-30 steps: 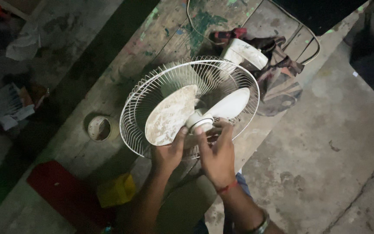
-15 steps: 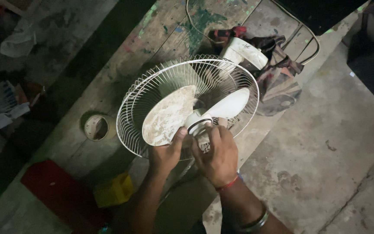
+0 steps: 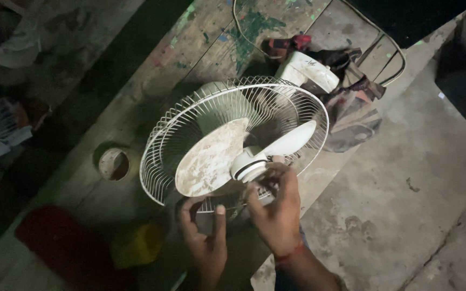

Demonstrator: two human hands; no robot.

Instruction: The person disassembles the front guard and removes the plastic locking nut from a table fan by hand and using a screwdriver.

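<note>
A round white wire fan cage (image 3: 179, 134) sits in the middle of the frame, lying tilted on a long, paint-stained wooden plank (image 3: 190, 48). Inside the cage are wide white plastic fan blades (image 3: 211, 159), and they look very dusty and brown with dirt. A small white round hub cap (image 3: 246, 164) sits where the blades meet. The right hand (image 3: 277, 213) is at the lower middle of the frame, with its fingertips curled around the edge of the hub cap, pinching it. The left hand (image 3: 207, 242) is just below the cage at the bottom of the frame, with its fingers spread apart and holding nothing; its thumb points up near the cage rim. Behind the cage, toward the upper right, is the white boxy fan motor body (image 3: 306, 71) next to some dark crumpled cloth (image 3: 354, 108). A yellow blurry thing (image 3: 136, 245) lies at the lower left.
</note>
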